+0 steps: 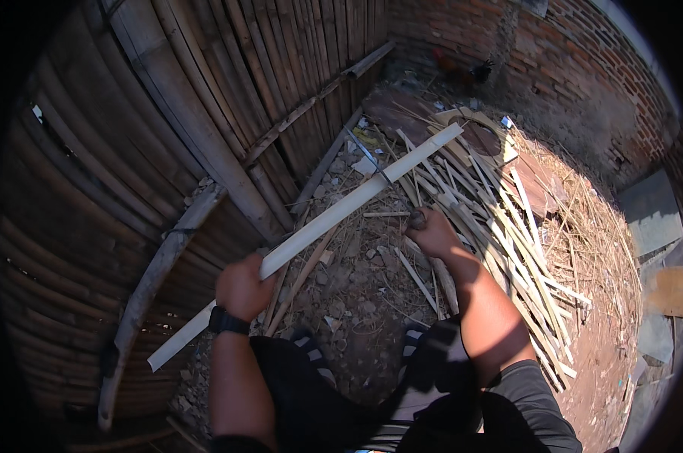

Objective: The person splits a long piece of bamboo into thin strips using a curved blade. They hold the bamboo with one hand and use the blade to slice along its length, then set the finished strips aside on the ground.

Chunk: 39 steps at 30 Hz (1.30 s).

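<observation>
My left hand (243, 288), with a dark watch on its wrist, is closed around a long pale bamboo strip (356, 198). The strip slants from low on the left up to the far right. In my right hand (436, 235) is the dark round handle of a long, narrow-bladed knife (366, 153). Its blade reaches away to the upper left and crosses the strip beyond its middle. Whether the edge bites into the strip I cannot tell.
Split bamboo strips (500, 226) lie in a loose heap on the right. A bamboo wall (205, 90) rises close on the left, with a brick wall (575, 75) at the back. A dark rooster (462, 72) stands there. Stones and debris cover the ground around my feet.
</observation>
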Available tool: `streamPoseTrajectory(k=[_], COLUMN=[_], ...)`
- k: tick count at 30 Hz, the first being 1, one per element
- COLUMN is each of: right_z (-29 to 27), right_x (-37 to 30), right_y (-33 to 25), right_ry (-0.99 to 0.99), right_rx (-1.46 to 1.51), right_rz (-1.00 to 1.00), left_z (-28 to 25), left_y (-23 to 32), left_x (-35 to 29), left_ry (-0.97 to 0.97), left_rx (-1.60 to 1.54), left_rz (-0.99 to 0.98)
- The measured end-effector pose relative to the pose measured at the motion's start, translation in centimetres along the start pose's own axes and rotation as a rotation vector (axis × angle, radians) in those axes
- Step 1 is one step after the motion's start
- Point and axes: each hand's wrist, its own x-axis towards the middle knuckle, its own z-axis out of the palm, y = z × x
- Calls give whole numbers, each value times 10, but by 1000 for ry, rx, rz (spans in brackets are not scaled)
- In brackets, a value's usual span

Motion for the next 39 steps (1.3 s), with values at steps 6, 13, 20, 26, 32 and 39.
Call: streamPoseTrajectory(k=[6, 13, 20, 26, 32, 39], right_z=[15, -8, 17, 1, 16, -11], right_x=[-20, 2, -28, -2, -27, -5], right_y=[-51, 14, -83, -29, -79, -13], right_ry=[-222, 75, -306, -65, -337, 18], right_rx=[-297, 30, -504, -151, -551, -137], right_rz=[-199, 72, -204, 72, -283, -21], left_z=[-4, -5, 0, 1, -4, -1], left_y=[-10, -4, -13, -3, -15, 2], left_x=[-1, 0, -3, 0, -3, 4], left_ry=[-18, -65, -68, -33, -152, -100], left_rx=[-64, -51, -79, 74, -6, -73], left_rz=[-28, -54, -64, -64, -58, -68])
